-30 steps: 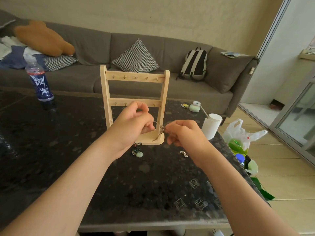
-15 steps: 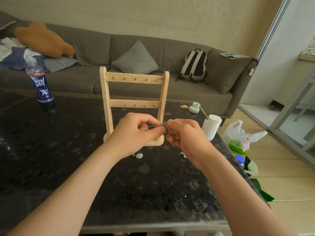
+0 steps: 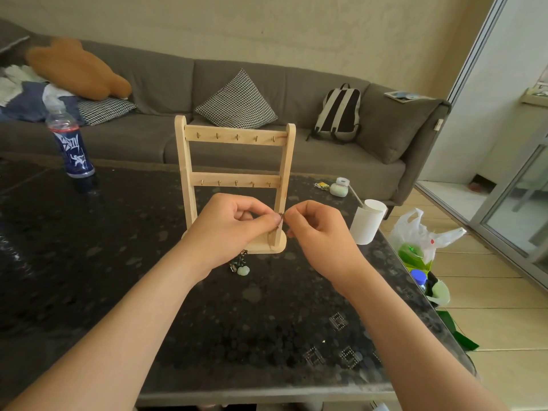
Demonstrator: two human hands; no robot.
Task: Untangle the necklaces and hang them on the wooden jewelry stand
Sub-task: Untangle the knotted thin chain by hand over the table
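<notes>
In front of the wooden jewelry stand (image 3: 235, 185), above the dark speckled table (image 3: 89, 262), the left hand (image 3: 234, 228) and the right hand (image 3: 318, 232) meet fingertip to fingertip. Both are curled in, each pinching the same small dark piece of a necklace (image 3: 280, 215) between thumb and forefinger, level with the lower part of the stand's right post. A thin strand drops from the pinch toward the stand's base. Below the left wrist, a tangled cluster of necklaces (image 3: 239, 264) with a pale green pendant lies on the table, just in front of the base. The hooks on both crossbars of the stand are bare. A white paper cup (image 3: 367, 222) stands to the right of the right hand, and a blue-labelled bottle (image 3: 71, 146) stands well apart at the far left of the table.
</notes>
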